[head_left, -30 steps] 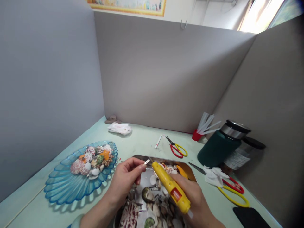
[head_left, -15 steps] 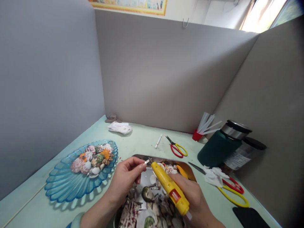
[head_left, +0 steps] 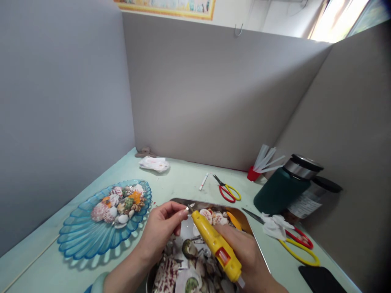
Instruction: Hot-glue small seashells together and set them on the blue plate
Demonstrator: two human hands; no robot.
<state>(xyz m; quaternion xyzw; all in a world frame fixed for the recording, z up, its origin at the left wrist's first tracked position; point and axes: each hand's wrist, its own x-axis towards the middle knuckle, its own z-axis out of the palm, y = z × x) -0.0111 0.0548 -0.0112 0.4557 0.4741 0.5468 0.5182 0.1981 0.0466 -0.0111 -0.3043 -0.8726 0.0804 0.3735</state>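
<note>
My left hand (head_left: 161,224) pinches a small silver-white piece (head_left: 187,208) between thumb and fingertips; its exact kind is too small to tell. In my right hand (head_left: 242,246) is a yellow hot glue gun (head_left: 209,232), its nozzle pointing up and left. The nozzle tip meets or nearly meets the pinched piece. Both hands are over a metal tray (head_left: 245,217) that holds many seashells (head_left: 166,272), some striped, some whitish. To the left, a blue scalloped dish (head_left: 88,240) bears a cluster of shells (head_left: 124,205).
Yellow-and-red-handled scissors (head_left: 227,191) lie behind the tray, beside a white marker (head_left: 203,182). More scissors (head_left: 302,248) with a crumpled tissue (head_left: 277,226) are right. A green bottle (head_left: 282,189), red cup of glue sticks (head_left: 253,174) and white plastic bag (head_left: 154,164) stand around. Grey partitions enclose the table.
My right hand has shifted the glue gun slightly left, bringing its nozzle to the small piece. My left hand has stayed nearly still.
</note>
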